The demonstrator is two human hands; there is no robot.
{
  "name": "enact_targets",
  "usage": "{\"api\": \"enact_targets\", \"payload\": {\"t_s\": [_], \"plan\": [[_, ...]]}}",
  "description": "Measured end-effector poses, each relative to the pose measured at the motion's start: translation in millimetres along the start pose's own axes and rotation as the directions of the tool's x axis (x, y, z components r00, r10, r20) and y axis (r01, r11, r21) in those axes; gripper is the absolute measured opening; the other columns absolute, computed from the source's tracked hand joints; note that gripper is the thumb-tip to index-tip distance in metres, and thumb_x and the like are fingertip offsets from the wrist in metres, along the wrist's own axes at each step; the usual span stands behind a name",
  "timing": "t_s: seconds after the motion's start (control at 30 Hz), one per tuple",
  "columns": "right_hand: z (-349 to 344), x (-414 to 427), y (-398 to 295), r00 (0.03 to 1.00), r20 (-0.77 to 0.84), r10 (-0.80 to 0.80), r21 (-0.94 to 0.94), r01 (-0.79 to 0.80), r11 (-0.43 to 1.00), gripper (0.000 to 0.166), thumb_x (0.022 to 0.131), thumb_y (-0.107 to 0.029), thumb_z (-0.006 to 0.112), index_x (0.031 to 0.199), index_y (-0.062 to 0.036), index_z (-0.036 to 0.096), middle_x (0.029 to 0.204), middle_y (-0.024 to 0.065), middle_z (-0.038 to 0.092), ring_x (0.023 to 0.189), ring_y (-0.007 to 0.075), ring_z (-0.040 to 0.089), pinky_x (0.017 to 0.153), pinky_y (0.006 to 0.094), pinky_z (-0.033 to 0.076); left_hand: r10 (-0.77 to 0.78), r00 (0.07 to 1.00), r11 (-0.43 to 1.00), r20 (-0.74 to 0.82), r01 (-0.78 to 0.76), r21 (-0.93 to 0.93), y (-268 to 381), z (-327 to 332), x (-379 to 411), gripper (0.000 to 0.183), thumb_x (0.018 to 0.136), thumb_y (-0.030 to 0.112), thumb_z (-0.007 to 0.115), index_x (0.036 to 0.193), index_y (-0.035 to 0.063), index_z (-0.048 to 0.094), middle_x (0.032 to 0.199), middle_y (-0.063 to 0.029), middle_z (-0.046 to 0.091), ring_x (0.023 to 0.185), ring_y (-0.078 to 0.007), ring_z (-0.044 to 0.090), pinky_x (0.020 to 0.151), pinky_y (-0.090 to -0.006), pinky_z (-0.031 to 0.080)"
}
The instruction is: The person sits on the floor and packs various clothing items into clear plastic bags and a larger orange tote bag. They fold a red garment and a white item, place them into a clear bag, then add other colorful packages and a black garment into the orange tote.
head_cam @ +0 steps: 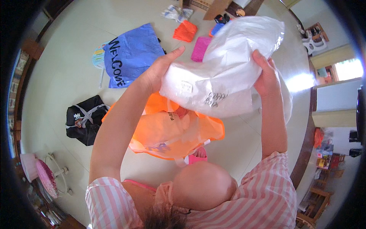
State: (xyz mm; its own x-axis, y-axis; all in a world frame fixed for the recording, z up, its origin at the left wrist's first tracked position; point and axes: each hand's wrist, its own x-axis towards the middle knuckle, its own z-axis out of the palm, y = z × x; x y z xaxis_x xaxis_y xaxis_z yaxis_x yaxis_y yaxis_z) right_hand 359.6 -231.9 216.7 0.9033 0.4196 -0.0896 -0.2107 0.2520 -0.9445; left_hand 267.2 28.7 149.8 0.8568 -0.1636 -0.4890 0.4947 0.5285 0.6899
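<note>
A large white translucent plastic bag point(226, 83) is stretched between my two hands above the floor. It looks crumpled and shiny, with handwriting and a small label on its lower part. My left hand point(160, 68) grips its left edge, thumb raised and the other fingers hidden behind. On the right side my right hand point(266, 74) holds it with the thumb in front. Below the white bag an orange translucent bag point(174, 134) lies spread on the floor, partly covered by my left forearm and the white bag.
A blue bag with black lettering point(134, 57) lies on the tiled floor, beside a hand fan point(99, 55). A black bag with grey straps point(85, 120) is at left. Folded orange cloth point(185, 31) and a magenta bundle point(200, 48) lie farther off. A pink stool point(47, 177) stands lower left.
</note>
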Motion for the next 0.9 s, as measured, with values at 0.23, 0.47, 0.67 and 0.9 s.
{"api": "enact_targets", "payload": {"t_s": [0.23, 0.47, 0.67, 0.9], "plan": [[44, -2, 31, 0.983, 0.019, 0.181, -0.189, -0.174, 0.966, 0.052, 0.080, -0.010, 0.072, 0.125, -0.0002, 0.048, 0.116, 0.0100, 0.060, 0.104, 0.0210, 0.060, 0.089, 0.0362, 0.049, 0.081, 0.988, 0.969, 0.131, -0.048, -0.242, -2, -71, -27, 0.056, 0.086, 0.038, 0.063, 0.120, -0.0046, 0.052, 0.120, -0.0221, 0.058, 0.112, -0.0319, 0.057, 0.100, -0.0433, 0.043], [63, -25, 54, 0.978, 0.025, 0.208, -0.275, -0.193, 0.942, 0.051, 0.084, -0.012, 0.067, 0.128, 0.0020, 0.044, 0.121, 0.0110, 0.057, 0.107, 0.0217, 0.059, 0.092, 0.0363, 0.048, 0.254, 0.957, 0.957, -0.141, -0.269, -0.107, -27, -85, -56, 0.053, 0.084, 0.008, 0.062, 0.134, -0.0002, 0.045, 0.114, -0.0172, 0.061, 0.102, -0.0247, 0.062, 0.091, -0.0372, 0.050], [84, -46, 51, 0.977, -0.210, -0.038, -0.259, -0.018, 0.966, 0.063, 0.086, -0.012, 0.066, 0.139, 0.0015, 0.034, 0.122, 0.0115, 0.057, 0.106, 0.0184, 0.059, 0.091, 0.0328, 0.047, 0.400, 0.916, 0.911, 0.023, -0.395, -0.119, -12, -116, -84, 0.053, 0.076, -0.009, 0.051, 0.128, 0.0008, 0.055, 0.111, -0.0132, 0.063, 0.092, -0.0203, 0.064, 0.083, -0.0314, 0.052], [105, -85, 30, 0.996, -0.084, -0.003, -0.897, -0.075, 0.435, 0.062, 0.081, -0.007, 0.069, 0.138, -0.0077, 0.045, 0.100, 0.0021, 0.061, 0.086, 0.0136, 0.059, 0.076, 0.0260, 0.048, 0.793, 0.609, 0.398, 0.017, -0.540, 0.742, -23, -124, -45, 0.047, 0.074, 0.002, 0.060, 0.120, 0.0020, 0.060, 0.103, -0.0151, 0.068, 0.090, -0.0198, 0.066, 0.076, -0.0314, 0.051]]}}
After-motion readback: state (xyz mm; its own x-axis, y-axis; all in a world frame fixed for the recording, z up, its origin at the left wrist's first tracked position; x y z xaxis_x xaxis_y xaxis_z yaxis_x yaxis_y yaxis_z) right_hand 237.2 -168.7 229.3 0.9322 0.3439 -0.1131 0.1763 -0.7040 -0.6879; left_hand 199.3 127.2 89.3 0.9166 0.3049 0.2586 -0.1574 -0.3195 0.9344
